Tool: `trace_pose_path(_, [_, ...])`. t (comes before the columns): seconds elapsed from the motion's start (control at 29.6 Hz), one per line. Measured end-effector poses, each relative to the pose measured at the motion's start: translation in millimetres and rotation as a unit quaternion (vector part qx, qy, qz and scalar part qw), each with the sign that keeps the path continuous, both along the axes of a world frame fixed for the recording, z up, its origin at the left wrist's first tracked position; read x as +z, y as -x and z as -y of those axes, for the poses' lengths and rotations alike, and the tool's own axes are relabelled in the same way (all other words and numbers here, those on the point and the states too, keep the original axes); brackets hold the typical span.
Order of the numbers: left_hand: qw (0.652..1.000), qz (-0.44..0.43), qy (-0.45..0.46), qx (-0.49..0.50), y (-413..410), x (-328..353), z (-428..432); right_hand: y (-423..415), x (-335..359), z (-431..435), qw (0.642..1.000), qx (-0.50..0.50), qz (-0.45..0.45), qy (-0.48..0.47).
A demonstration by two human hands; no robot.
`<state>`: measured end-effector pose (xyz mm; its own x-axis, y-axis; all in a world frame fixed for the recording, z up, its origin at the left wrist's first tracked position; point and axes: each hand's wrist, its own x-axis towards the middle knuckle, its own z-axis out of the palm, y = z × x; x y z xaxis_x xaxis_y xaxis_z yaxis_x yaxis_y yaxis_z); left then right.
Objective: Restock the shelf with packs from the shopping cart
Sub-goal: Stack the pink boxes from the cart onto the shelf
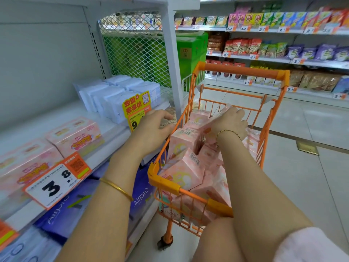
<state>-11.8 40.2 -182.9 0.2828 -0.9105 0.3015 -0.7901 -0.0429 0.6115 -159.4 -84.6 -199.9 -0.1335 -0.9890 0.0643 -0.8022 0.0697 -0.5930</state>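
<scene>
Progress, near → far; all positions ref. the shopping cart [164,183].
- Cart basket: heaped w/ pink packs [181,173] at odd angles, up to approx. rim level. We judge most of the stock is not yet moved.
- Left of cart, near end: shelf [113,133] carries shelved pink packs [75,137] of the same look, behind the 3.8 price tag [56,184].
- Below that, by cart's near-left corner: blue Airpro packs [139,195] on the lower tier.
- Left of cart's mid: bare shelf board, i.e. room left.
- Left of cart's far end: white packs [113,95] w/ yellow promo tag [137,108].
- Est.: early-to-mid; some packs placed, cart nowhere near empty.

Hands.
- Left hand [153,127]: over cart's left rim, fingers spread and loosely bent, holds nothing. We cannot tell if it touches the rim.
- Right hand [229,121]: inside cart toward far end, fingers curled over the top of one tilted pink pack [213,120], which sits above the rest. Lifted clear or not: cannot tell.

Beyond cart: snack shelves [264,59] across the aisle, n/a to task.
</scene>
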Motion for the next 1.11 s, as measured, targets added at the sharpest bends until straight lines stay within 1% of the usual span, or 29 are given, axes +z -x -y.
trace_pose_path(0.07, [1.0,-0.003,0.0,0.005,-0.7,0.9,-2.3,1.2,-1.2,3.2,0.999,0.0,0.034,0.003])
trace_pose_path(0.13, [1.0,-0.004,-0.001,0.009,-1.1,1.4,-3.4,1.3,-1.5,3.6,0.999,-0.003,0.046,0.009])
trace_pose_path(0.17, [1.0,-0.005,-0.002,0.009,-1.1,1.8,-3.8,1.3,-1.1,3.1,0.999,-0.006,0.039,0.011])
trace_pose_path(0.3, [1.0,-0.025,-0.003,0.004,0.6,1.7,-4.4,2.6,1.6,0.7,0.999,-0.023,-0.038,0.01])
trace_pose_path(0.34, [1.0,-0.028,-0.003,0.0,1.2,1.1,-3.8,3.2,2.5,1.2,0.999,-0.022,-0.03,0.006])
trace_pose_path(0.44, [1.0,-0.02,0.002,-0.001,1.9,-1.6,-1.3,4.2,2.6,1.5,0.997,-0.009,0.077,-0.02])
trace_pose_path(0.47, [1.0,-0.019,0.006,-0.001,1.9,-1.9,-0.8,4.1,3.2,0.8,0.995,-0.006,0.099,-0.024])
trace_pose_path(0.51, [1.0,-0.02,0.01,-0.002,1.7,-2.1,-0.6,3.2,4.7,-0.3,0.994,-0.004,0.103,-0.021])
trace_pose_path(0.57, [0.999,-0.03,0.023,-0.003,1.4,-1.2,-0.1,-1.4,11.5,-3.0,0.998,-0.002,0.065,0.026])
trace_pose_path(0.64, [0.996,-0.072,0.049,0.002,1.5,1.0,-0.7,-9.5,25.5,-7.6,0.993,0.008,0.029,0.115])
trace_pose_path(0.71, [0.981,-0.181,0.072,0.011,2.0,6.3,-2.6,-21.8,41.2,-16.3,0.973,0.056,0.035,0.223])
trace_pose_path(0.74, [0.963,-0.258,0.079,0.014,2.5,10.5,-4.8,-29.6,47.9,-22.4,0.953,0.1,0.058,0.279])
trace_pose_path(0.78, [0.934,-0.347,0.08,0.013,3.1,15.9,-7.9,-38.1,52.3,-29.2,0.928,0.158,0.09,0.324])
trace_pose_path(0.81, [0.894,-0.441,0.082,-0.003,2.7,21.7,-10.8,-46.4,55.3,-37.2,0.903,0.226,0.118,0.345])
trace_pose_path(0.84, [0.849,-0.52,0.091,-0.031,0.5,26.9,-14.1,-54.2,55.9,-45.3,0.879,0.299,0.135,0.346])
trace_pose_path(0.88, [0.814,-0.568,0.106,-0.053,-3.5,30.3,-17.7,-60.5,54.8,-53.6,0.856,0.373,0.139,0.33])
trace_pose_path(0.91, [0.798,-0.588,0.119,-0.061,-8.0,32.1,-22.0,-66.2,53.2,-60.1,0.835,0.437,0.138,0.305])
trace_pose_path(0.94, [0.793,-0.593,0.129,-0.054,-13.8,31.5,-25.5,-69.5,53.6,-65.6,0.821,0.484,0.148,0.263])
trace_pose_path(0.98, [0.797,-0.588,0.133,-0.037,-19.1,29.8,-28.2,-72.1,55.6,-70.5,0.815,0.512,0.174,0.209])
trace_pose_path(1.01, [0.801,-0.584,0.131,-0.016,-23.0,27.9,-30.6,-73.9,58.2,-74.4,0.808,0.524,0.218,0.158])
trace_pose_path(1.05, [0.802,-0.582,0.132,0.012,-25.7,24.9,-31.4,-75.1,59.9,-76.6,0.797,0.525,0.272,0.127])
trace_pose_path(1.11, [0.799,-0.577,0.152,0.07,-31.0,21.7,-33.8,-78.4,64.1,-79.2,0.772,0.502,0.377,0.096])
